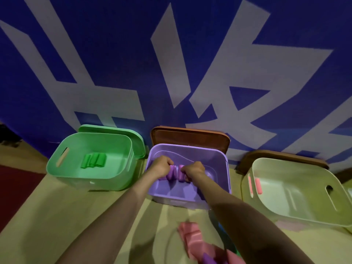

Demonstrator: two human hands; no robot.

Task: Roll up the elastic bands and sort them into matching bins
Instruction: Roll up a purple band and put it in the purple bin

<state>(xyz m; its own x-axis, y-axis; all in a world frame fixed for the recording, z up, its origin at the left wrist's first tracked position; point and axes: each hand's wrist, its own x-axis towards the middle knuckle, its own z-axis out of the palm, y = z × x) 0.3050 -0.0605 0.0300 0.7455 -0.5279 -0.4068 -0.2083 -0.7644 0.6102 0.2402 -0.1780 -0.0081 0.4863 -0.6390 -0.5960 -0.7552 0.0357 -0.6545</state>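
Observation:
Both my hands reach into the purple bin (222,157) in the middle. My left hand (161,165) and my right hand (193,171) each grip an end of the rolled purple bands (176,173), fingers curled round them, low inside the bin. The green bin (57,162) on the left holds several rolled green bands (93,160). The pale cream bin (270,199) on the right has two pink rolls (255,185) against its left wall. A loose heap of pink bands (192,237), with a purple piece (208,260) in it, lies on the table near me.
The bins stand in a row against a blue wall with large white shapes. A green lid (114,129) leans behind the green bin, and brown lids (190,136) stand behind the other two. The tabletop (76,216) is yellowish.

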